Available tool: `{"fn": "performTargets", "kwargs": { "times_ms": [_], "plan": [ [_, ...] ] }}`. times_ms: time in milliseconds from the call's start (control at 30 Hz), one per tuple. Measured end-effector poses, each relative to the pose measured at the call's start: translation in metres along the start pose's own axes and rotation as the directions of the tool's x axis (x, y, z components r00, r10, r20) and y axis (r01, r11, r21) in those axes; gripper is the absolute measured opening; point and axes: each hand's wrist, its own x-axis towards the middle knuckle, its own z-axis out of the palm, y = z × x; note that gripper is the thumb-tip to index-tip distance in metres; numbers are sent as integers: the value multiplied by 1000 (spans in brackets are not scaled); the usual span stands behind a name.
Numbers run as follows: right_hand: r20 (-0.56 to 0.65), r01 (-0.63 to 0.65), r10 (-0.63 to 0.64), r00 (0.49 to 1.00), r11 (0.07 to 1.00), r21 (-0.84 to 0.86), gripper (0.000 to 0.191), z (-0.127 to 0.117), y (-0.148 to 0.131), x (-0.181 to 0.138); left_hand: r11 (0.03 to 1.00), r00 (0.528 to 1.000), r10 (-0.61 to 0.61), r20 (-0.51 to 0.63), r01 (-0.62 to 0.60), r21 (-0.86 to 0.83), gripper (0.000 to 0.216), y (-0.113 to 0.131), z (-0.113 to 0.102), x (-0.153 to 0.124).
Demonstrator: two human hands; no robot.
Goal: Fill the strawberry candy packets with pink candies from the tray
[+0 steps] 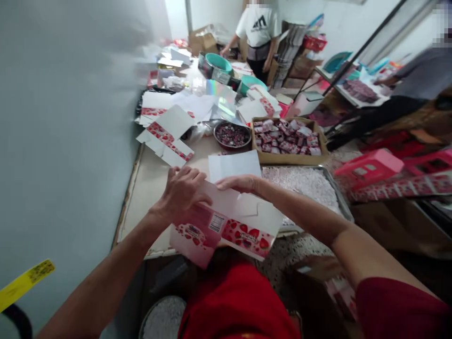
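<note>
Clamped round the upper left edge of the printed carton [228, 228], the left hand [183, 190] has its fingers bent over the board and its thumb lying across the pink face. The right hand [238, 182] touches the white part near the upper edge; from where I stand its far fingers are hidden, so I can't tell whether it pinches or only presses.

The carton hangs tilted before the worker's body, at the near edge of the table [141, 197], just below a white sheet [235, 165]. To its right is a metal tray [344, 209]; more printed blanks [164, 134] lie beyond the left hand.

To handle it well, I'd say, the left hand wants firmness without denting the board. The right should work close to the creases, pressing evenly so the panels bend only along their lines. Lifting the lower panels clear of the table edge would spare the corners.
</note>
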Motion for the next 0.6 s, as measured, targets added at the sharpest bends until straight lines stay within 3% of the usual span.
{"fn": "performTargets", "kwargs": {
  "times_ms": [100,200,300,400,467,600],
  "plan": [
    [9,-58,58,998,998,34,50,-9,51,-38,996,996,-92,-5,92,-1,38,22,41,-26],
    [-143,-151,149,979,988,-6,46,-27,93,-76,992,994,-109,5,110,-58,38,47,72,-36],
    [-400,-290,222,889,950,-116,30,-46,122,-103,995,999,-29,40,33,-97,30,84,84,-29],
    [-599,-404,167,783,869,-285,14,-58,140,-117,989,986,117,119,-105,-104,16,131,89,-22],
    [-648,-454,41,760,747,-485,11,-57,149,-119,982,972,162,171,-142,-127,20,167,95,-21],
    [-623,-534,-239,745,345,-772,19,-41,161,-114,992,967,72,244,-44,-118,22,235,109,-29]
  ]
}}
